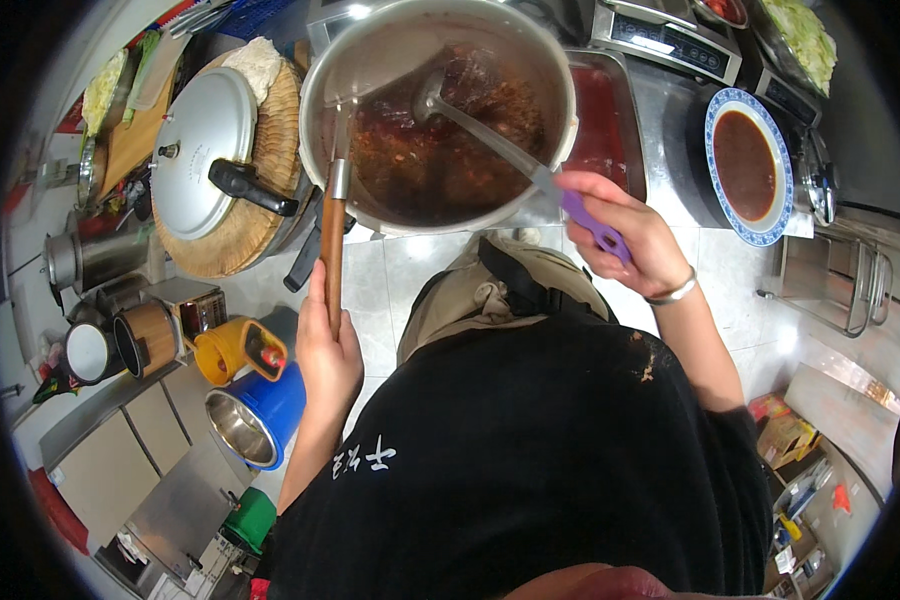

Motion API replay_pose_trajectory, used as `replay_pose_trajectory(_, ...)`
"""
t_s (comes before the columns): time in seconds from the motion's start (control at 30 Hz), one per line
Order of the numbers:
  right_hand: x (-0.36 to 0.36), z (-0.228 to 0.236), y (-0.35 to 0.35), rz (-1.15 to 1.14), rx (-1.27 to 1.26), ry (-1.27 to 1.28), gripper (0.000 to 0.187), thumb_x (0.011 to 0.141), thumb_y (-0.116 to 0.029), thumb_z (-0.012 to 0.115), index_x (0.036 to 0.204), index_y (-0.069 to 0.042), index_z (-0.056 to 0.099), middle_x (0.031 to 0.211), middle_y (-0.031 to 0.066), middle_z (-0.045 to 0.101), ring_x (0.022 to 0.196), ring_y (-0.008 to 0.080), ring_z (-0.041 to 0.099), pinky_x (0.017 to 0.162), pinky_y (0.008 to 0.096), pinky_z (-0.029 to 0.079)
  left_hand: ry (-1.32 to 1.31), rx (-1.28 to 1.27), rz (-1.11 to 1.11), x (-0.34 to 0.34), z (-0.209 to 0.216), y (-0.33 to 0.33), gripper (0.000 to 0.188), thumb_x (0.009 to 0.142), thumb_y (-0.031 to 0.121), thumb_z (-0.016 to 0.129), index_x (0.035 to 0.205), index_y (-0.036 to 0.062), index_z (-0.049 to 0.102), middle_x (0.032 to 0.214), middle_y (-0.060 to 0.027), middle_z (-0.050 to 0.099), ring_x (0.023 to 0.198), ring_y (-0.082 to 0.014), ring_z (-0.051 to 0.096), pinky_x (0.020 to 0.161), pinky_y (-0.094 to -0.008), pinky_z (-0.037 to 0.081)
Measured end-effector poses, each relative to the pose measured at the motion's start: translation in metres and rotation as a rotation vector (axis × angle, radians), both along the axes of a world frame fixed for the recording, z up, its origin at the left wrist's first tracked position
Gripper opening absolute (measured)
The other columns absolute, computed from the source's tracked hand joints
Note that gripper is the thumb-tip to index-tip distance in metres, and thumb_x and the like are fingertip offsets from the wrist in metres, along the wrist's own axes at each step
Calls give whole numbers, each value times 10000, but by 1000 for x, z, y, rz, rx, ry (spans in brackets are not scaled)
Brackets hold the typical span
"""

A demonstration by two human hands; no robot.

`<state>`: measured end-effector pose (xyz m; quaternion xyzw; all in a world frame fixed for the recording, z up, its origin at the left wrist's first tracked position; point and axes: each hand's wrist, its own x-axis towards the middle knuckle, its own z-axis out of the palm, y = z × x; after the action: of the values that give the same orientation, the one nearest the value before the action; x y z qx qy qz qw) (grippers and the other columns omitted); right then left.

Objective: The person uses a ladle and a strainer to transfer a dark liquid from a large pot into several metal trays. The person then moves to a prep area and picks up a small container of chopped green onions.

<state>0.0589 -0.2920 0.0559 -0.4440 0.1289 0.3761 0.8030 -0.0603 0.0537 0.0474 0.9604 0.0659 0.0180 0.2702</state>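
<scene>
A large metal pot (567,150) holds dark reddish-brown liquid with bits of solids and a dark lump near its far side. My right hand (638,235) is closed around the purple handle of a metal ladle (490,148), whose bowl dips into the liquid. My left hand (328,350) grips a wooden-handled utensil (336,225) with a metal collar. Its shaft reaches over the pot's near-left rim; I cannot make out the kind of head it has.
A pressure cooker lid (205,150) lies on a round wooden board (195,258) at left. Right of the pot are a rectangular tray (633,150) of red liquid and a blue-rimmed bowl (712,150) of brown sauce. A blue bin (282,410) stands lower left.
</scene>
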Motion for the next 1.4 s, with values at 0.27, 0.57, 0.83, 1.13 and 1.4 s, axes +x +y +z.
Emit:
replay_pose_trajectory(0.27, -25, 47, -26, 155, -1141, -962, 482, 825, -2, 636, 1294, -107, 599, 999, 163, 672, 799, 252, 665, 744, 342, 523, 351, -1512, 344, -1, 2, -10, 592, 967, 72, 453, 1523, 100, 252, 866, -54, 545, 505, -48, 385, 464, -180, 295)
replay_pose_trajectory(0.57, 12, 37, -15, 186, -1591, -1305, 447, 816, -18, 633, 1246, -141, 626, 873, 104, 579, 736, 320, 617, 634, 379, 496, 597, -1798, 235, 25, -15, -40, 448, 991, 158, 448, 1415, 89, 320, 840, -51, 487, 496, -61, 343, 457, -199, 288)
replay_pose_trajectory(0.83, 52, 15, -2, 313, -1836, -1460, 407, 835, -64, 581, 1227, -158, 635, 912, 87, 596, 689, 295, 643, 610, 389, 526, 640, -1931, 364, 41, -20, -56, 95, 1007, 106, 400, 1092, 65, 390, 851, -63, 501, 548, -68, 380, 489, -212, 310)
replay_pose_trajectory(1.13, 64, 4, 11, 432, -1862, -1403, 392, 832, -94, 550, 1208, -141, 654, 980, 125, 635, 743, 312, 666, 665, 412, 539, 654, -1941, 420, 45, -19, -58, 80, 1006, 112, 417, 1064, 62, 395, 851, -70, 509, 558, -70, 379, 490, -210, 315)
replay_pose_trajectory(1.4, 68, -4, 7, 369, -1409, -1013, 336, 844, -149, 613, 1163, -66, 679, 965, 201, 697, 870, 390, 661, 831, 426, 519, 665, -1913, 438, 48, -19, -61, 63, 1004, 113, 420, 1031, 64, 389, 840, -72, 511, 554, -70, 379, 483, -212, 313)
